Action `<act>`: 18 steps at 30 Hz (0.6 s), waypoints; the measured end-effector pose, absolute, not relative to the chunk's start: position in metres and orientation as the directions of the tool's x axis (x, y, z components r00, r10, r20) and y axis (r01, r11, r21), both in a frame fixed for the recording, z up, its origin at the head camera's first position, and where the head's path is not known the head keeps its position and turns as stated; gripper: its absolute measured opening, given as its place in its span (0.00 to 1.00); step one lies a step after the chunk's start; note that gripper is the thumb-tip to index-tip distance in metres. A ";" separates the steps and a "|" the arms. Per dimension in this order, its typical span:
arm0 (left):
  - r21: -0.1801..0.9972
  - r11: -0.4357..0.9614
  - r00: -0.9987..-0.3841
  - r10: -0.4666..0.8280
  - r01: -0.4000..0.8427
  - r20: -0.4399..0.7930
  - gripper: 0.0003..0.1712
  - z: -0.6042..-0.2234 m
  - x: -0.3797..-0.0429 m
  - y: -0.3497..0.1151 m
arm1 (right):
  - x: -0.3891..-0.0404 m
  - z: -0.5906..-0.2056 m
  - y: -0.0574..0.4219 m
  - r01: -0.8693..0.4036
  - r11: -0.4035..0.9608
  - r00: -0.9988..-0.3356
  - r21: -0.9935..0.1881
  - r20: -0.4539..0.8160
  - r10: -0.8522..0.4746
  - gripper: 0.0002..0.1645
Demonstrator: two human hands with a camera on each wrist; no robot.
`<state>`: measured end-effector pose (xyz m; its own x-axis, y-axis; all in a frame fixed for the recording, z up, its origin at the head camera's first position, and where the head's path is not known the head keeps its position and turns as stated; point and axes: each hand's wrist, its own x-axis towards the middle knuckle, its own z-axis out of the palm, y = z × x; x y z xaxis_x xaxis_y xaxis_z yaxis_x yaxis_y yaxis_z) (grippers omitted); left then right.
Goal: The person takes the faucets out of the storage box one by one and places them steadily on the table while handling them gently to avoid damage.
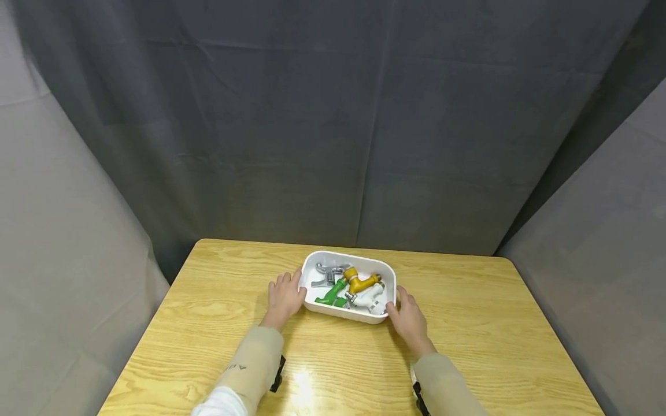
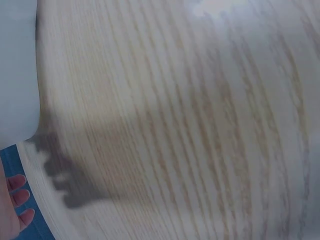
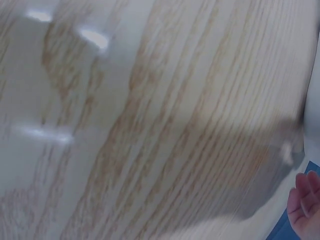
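Observation:
A white plastic tray (image 1: 333,312) with rounded corners sits between my two hands. In it lie several taps: a silver tap (image 1: 329,273), a yellow tap (image 1: 360,282), a green tap (image 1: 331,293) and a white tap (image 1: 368,297). My left hand (image 1: 285,296) rests at the tray's left end, thumb side at the wall; the left wrist view catches its spread, slightly bent fingers (image 2: 21,198). At the right near corner is my right hand (image 1: 408,318), its thumb overlapping the rim and its fingers along the outside. The right wrist view shows loosely bent fingers (image 3: 304,195).
The tray stands toward the far edge of a wood-grain table (image 1: 208,289). Behind the table hangs a dark grey curtain (image 1: 291,144), with lighter grey cloth (image 1: 67,242) at both sides. Glare falls on the near tabletop.

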<state>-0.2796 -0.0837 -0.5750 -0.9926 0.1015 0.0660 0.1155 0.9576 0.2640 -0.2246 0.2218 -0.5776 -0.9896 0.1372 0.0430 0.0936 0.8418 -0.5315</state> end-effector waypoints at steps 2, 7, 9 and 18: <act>0.263 0.957 -0.991 0.108 0.125 0.076 0.30 -0.575 -0.279 -0.085 | -0.225 -0.578 0.222 0.093 0.842 -0.990 -0.532 0.039 0.135 0.34; 0.246 0.960 -0.990 0.120 0.136 0.080 0.29 -0.576 -0.275 -0.089 | -0.225 -0.579 0.221 0.081 0.850 -0.992 -0.521 0.037 0.118 0.34; 0.241 0.961 -0.990 0.122 0.137 0.076 0.29 -0.577 -0.273 -0.090 | -0.225 -0.579 0.220 0.078 0.852 -0.993 -0.517 0.036 0.112 0.34; 0.244 0.960 -0.989 0.116 0.135 0.088 0.29 -0.576 -0.262 -0.096 | -0.220 -0.575 0.216 0.058 0.849 -0.994 -0.526 0.051 0.099 0.34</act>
<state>-0.2619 -0.0956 -0.5763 -0.9893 0.1165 0.0878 0.1347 0.9604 0.2438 -0.2201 0.2156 -0.5748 -0.9938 0.0993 0.0509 0.0579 0.8487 -0.5258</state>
